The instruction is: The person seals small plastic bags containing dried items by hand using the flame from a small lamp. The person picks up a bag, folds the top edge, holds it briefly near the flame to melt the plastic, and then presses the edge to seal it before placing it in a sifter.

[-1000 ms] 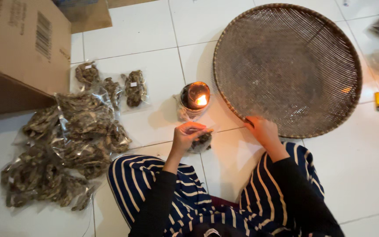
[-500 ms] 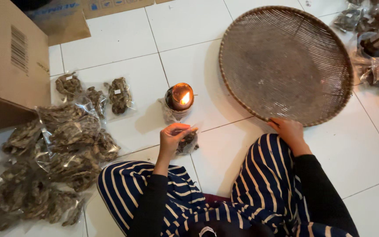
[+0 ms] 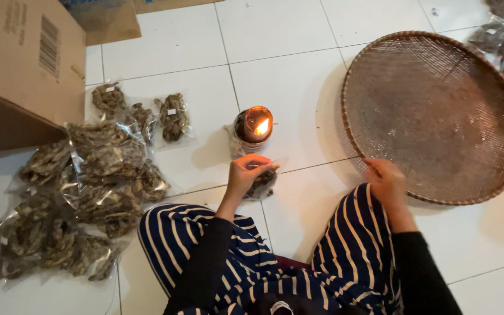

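Left hand [image 3: 246,173] gripping plastic packet [image 3: 262,182] below candle [image 3: 254,124], right hand [image 3: 385,179] apart

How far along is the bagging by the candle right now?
Done: a pile of filled clear bags lies on the floor to the person's left. In hand: the left hand holds one small bag just in front of the lit candle; the right hand rests at the rim of the round woven tray, which looks nearly bare. Left: more bags lie beyond the tray; I cannot tell whether they are sealed.
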